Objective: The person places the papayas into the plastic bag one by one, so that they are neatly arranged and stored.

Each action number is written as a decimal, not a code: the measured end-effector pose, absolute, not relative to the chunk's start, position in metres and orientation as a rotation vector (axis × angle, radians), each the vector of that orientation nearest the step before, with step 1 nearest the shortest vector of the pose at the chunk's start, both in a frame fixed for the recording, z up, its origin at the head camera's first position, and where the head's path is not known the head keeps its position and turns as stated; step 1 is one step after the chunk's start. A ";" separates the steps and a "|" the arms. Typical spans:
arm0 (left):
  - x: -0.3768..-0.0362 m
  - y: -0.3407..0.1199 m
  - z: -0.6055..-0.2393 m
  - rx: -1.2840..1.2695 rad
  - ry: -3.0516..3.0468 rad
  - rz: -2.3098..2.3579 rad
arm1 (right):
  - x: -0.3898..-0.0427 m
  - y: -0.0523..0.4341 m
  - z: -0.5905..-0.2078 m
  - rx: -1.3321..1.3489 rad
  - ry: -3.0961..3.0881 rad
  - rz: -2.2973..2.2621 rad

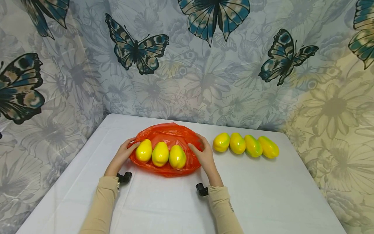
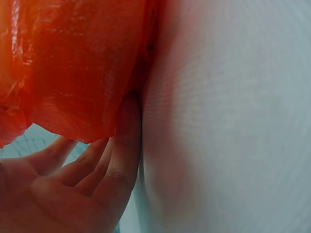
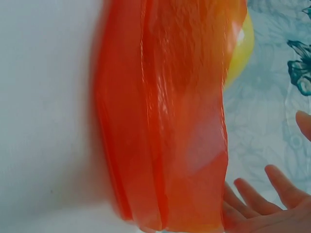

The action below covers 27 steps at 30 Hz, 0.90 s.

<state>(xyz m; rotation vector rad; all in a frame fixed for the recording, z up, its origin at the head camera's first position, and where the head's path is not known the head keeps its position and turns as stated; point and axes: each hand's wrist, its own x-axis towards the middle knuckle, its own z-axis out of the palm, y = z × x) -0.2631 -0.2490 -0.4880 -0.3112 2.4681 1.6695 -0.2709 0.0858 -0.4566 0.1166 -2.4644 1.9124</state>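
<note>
A red plastic bag (image 1: 172, 130) lies spread on the table in the head view, its mouth open upward. Three glossy yellow-green mangoes, the left one (image 1: 143, 150), the middle one (image 1: 160, 154) and the right one (image 1: 177, 157), sit in a row in it. My left hand (image 1: 125, 152) touches the bag's left side, thumb by the left mango; in the left wrist view its extended fingers (image 2: 127, 145) reach under the red plastic. At the bag's right side is my right hand (image 1: 206, 157), thumb apart from its fingers. The right wrist view shows those fingers (image 3: 284, 189) spread, partly hidden behind the bag.
Several more mangoes stand in a row to the right, the nearest one (image 1: 221, 142) close to my right hand. A white cloth covers the table (image 1: 163, 208). Behind it hangs a butterfly-patterned backdrop (image 1: 210, 84). Small black devices sit at both wrists.
</note>
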 end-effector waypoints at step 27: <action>-0.264 -0.250 -0.490 -0.311 2.468 1.678 | -0.290 0.117 -0.444 0.139 -2.383 1.854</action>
